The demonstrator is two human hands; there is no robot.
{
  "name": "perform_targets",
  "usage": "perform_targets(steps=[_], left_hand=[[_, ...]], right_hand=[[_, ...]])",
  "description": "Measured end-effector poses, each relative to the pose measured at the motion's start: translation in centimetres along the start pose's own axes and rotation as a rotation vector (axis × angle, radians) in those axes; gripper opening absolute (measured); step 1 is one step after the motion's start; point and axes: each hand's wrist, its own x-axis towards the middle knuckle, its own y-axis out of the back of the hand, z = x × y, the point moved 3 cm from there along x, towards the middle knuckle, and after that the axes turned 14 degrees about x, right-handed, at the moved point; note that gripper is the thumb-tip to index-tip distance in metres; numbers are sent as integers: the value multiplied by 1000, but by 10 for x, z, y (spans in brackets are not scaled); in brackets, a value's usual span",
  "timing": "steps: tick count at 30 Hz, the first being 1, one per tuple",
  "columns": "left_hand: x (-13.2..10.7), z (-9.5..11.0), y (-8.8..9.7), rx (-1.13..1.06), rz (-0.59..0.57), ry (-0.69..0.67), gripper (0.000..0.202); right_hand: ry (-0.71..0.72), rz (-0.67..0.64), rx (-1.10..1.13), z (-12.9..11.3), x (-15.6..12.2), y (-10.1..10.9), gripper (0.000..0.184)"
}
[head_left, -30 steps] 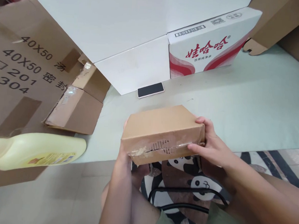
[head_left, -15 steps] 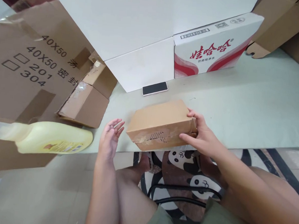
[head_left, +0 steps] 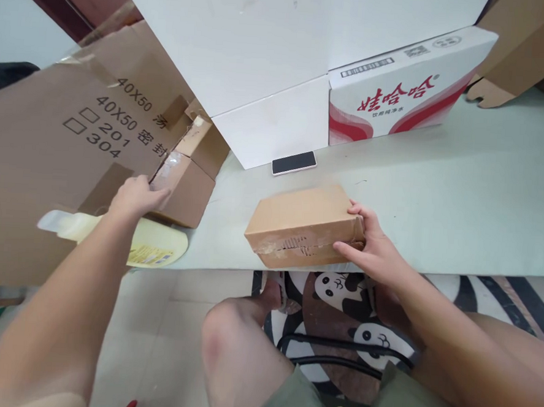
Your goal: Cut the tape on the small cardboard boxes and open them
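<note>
My right hand (head_left: 373, 243) grips the right end of a small brown cardboard box (head_left: 299, 214), thumb on the near side and fingers at the far corner. Torn tape runs along the box's near face. My left hand (head_left: 137, 195) is stretched out to the left, its thumb apart from the fingers, over a yellow bottle (head_left: 159, 242) lying on its side. Beside that hand stand two stacked brown boxes (head_left: 187, 189); whether its fingers touch them I cannot tell. My left forearm covers part of the bottle.
A large printed carton (head_left: 71, 173) stands at the left. White boxes (head_left: 272, 123) and a white-and-red water carton (head_left: 398, 107) line the back of the pale green table (head_left: 461, 196). A phone (head_left: 295, 163) lies before them. Another cardboard piece (head_left: 521, 53) is at the far right.
My left hand has moved from beside the small box out to the left, over the bottle. My right hand still holds the box. The view has turned somewhat left.
</note>
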Motion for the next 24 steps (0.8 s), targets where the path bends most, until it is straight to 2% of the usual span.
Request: perform_targets(steps=[2, 5, 10, 13, 17, 21, 24], left_hand=[[9, -13, -9, 101, -107, 120, 54], [11, -12, -17, 141, -143, 134, 51], [8, 14, -9, 159, -61, 58, 31], [2, 30, -4, 146, -15, -4, 30], [-11, 46, -7, 106, -3, -75, 29], [-18, 48, -3, 96, 90, -22, 30], [-15, 40, 12, 124, 153, 59, 30]], right_hand=[[-8, 6, -3, 1, 0, 1, 55], [-16, -7, -3, 3, 1, 2, 55], [-2, 2, -4, 5, 1, 3, 57], [-13, 4, 4, 5, 1, 2, 57], [-20, 5, -1, 3, 1, 2, 57], [-10, 1, -19, 3, 1, 3, 58], [-4, -3, -22, 4, 0, 3, 58]])
